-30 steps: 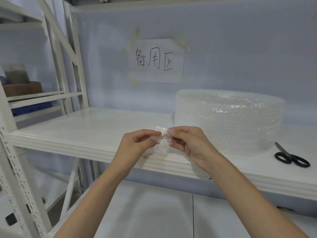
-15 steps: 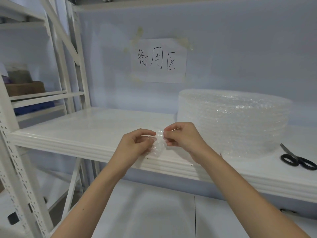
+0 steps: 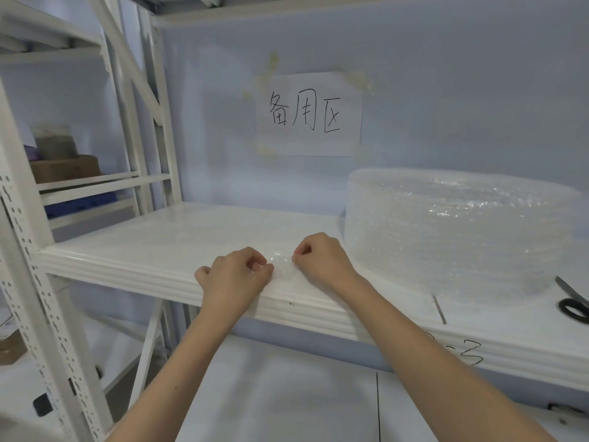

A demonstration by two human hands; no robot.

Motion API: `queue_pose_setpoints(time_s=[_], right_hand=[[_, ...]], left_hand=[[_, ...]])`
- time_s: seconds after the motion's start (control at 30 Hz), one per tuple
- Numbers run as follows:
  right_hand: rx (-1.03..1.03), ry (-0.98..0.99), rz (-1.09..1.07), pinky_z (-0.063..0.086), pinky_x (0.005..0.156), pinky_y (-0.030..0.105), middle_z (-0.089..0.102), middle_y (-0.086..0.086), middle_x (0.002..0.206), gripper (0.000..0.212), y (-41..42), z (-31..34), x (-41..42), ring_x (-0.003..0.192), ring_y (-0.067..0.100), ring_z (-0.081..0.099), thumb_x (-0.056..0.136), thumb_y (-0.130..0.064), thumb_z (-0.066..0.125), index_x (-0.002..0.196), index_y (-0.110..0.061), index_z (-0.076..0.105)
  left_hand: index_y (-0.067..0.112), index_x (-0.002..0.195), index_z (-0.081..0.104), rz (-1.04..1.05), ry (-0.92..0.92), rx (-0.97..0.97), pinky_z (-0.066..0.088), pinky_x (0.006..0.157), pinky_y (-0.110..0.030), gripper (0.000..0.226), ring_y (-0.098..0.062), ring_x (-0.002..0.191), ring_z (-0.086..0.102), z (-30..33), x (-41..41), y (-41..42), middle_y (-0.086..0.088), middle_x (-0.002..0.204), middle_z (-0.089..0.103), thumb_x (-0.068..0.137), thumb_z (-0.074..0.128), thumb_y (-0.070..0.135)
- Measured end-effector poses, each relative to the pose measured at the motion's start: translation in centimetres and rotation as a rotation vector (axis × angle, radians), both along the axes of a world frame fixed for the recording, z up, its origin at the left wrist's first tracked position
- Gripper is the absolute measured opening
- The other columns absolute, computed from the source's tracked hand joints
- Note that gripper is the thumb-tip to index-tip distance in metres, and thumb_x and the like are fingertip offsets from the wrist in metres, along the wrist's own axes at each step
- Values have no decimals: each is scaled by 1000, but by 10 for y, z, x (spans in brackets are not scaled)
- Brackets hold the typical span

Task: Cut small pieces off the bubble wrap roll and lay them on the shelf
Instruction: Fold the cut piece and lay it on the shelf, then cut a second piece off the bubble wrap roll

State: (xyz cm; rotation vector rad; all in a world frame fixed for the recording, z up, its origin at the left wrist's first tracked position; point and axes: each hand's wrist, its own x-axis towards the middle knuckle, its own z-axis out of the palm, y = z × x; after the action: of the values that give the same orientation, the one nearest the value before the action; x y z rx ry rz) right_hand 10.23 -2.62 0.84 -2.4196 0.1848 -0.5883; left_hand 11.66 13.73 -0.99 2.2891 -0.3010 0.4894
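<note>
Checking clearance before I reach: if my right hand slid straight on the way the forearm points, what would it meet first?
The right hand points up-left, pinching the small bubble wrap piece. Straight on, it would probably meet that piece, then the left hand beside it. Depth is hard to judge, but they look nearly touching.

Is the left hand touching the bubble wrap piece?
Touching. Head view: the left hand pinches one edge of the bubble wrap piece at its fingertips, with no gap visible.
</note>
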Motion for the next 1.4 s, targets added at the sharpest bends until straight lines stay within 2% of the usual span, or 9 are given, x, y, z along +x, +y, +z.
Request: queue_pose_setpoints(time_s=[0.23,0.47,0.57,0.67,0.8,1.0,1.07,1.3,1.4], right_hand=[[-268,-69,-54,42,77,37,68,1,93,16,1,-1,-5,91,26,60,93,-26,46,96,-16,60],[-89,-169,26,51,71,35,65,-2,89,21,-4,11,-68,81,17,59,93,-29,43,93,-19,61],[-57,-245,17,48,62,31,65,-1,74,21,-14,17,-119,62,14,54,91,-28,47,81,-17,62],[-42,-292,-102,35,49,29,45,-1,51,37,-42,26,-166,46,14,33,89,-30,50,57,-11,47],[-183,-399,-451,29,49,33,31,1,44,47,-104,43,-206,47,22,30,88,-31,47,49,-13,30],[-343,9,-849,33,51,30,55,10,70,35,-200,24,-247,54,26,45,89,-29,50,61,-7,49],[-292,128,-860,34,53,30,50,13,86,40,-215,13,-254,59,26,45,91,-35,51,65,-6,49],[-173,174,-794,32,50,30,52,15,87,49,-225,19,-260,68,30,52,88,-48,54,61,-9,44],[-157,249,-752,30,47,28,51,11,77,46,-222,24,-259,58,24,47,81,-43,63,59,-8,44]], left_hand=[[32,73,66,-6,0,-17,23,79,-36,18,-8,82,59,0,0,0,17,67,64,83,57,44],[34,84,67,-82,-93,-105,21,82,-34,17,-3,91,56,10,-21,-4,21,89,67,88,57,46],[34,86,67,-183,-129,-166,27,90,-36,12,-5,96,57,18,-40,-19,20,93,68,89,60,44],[34,87,67,-327,-105,-207,36,99,-40,12,-4,97,59,22,-58,-42,21,92,69,88,62,45],[32,89,70,-539,-29,-254,45,84,-27,14,-5,96,62,23,-79,-77,20,93,71,86,63,45],[26,100,71,-707,62,-223,42,75,-11,22,3,95,62,20,-107,-123,16,98,71,88,64,44],[24,106,69,-717,93,-220,42,75,-12,28,3,95,62,19,-113,-136,14,98,70,88,65,44],[23,102,64,-644,148,-293,40,64,-21,19,-9,78,61,19,-121,-160,8,85,69,87,68,34],[17,91,68,-625,126,-346,41,65,-23,8,-11,71,59,15,-119,-162,6,77,67,86,70,23]])
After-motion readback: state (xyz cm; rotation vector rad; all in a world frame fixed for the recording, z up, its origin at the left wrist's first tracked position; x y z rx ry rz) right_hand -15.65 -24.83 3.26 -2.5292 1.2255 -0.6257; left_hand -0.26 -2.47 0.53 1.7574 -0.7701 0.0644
